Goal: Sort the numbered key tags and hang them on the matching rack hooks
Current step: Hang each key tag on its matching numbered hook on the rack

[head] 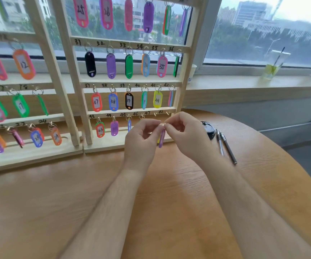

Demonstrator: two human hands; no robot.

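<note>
Head view shows us our left hand (pixel 141 136) and right hand (pixel 185 131) both pinching the ring (pixel 162 124) of one purple tag (pixel 161 140), which hangs in front of the right rack (pixel 104 146), at its bottom row. We count six tags (pixel 129 100) on the row marked 37 to 42. Two pens (pixel 228 149) lie on the table (pixel 38 202).

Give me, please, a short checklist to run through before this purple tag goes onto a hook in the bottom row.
1. Grip: left hand and right hand both pinch the ring of the purple tag: ok.
2. Tag's number readable: the tag hangs edge-on: cannot tell.
3. Free hook: hook 47 and hook 48 look bare: ok.
4. Ring on a hook: it is on none yet: not ok.
5. Pens lie apart from the hands: ok.
</note>
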